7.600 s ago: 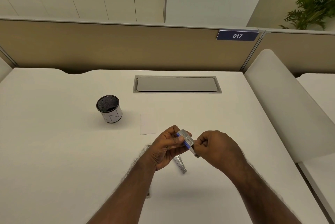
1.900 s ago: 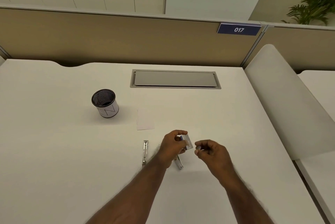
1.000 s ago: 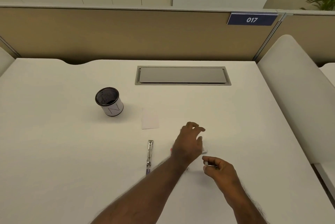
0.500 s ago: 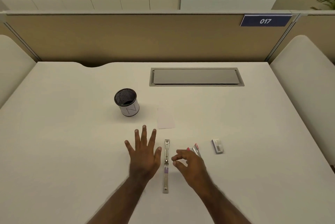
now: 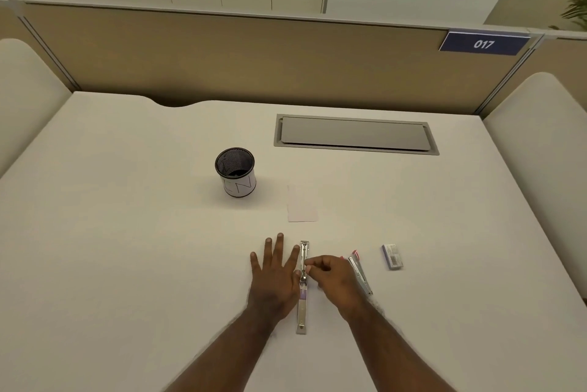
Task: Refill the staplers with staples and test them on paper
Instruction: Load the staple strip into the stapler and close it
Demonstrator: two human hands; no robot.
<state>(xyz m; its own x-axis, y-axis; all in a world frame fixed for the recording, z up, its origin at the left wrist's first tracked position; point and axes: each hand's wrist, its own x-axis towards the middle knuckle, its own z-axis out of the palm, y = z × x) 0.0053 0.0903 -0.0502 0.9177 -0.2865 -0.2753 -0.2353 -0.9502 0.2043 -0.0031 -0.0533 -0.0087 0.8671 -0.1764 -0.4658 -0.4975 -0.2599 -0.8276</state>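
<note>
A black mesh pen cup [image 5: 235, 173] stands upright on the white desk [image 5: 127, 248]; only dark mesh shows inside it. A small staple box [image 5: 393, 256] lies well right of the hands. The opened-flat stapler [image 5: 302, 290] lies between the hands; the left hand [image 5: 275, 277] rests flat beside it with straight fingers, while the right hand [image 5: 333, 280] pinches something tiny over its channel. A second stapler [image 5: 360, 274] lies just right of it. A paper slip [image 5: 302, 203] lies beyond.
</note>
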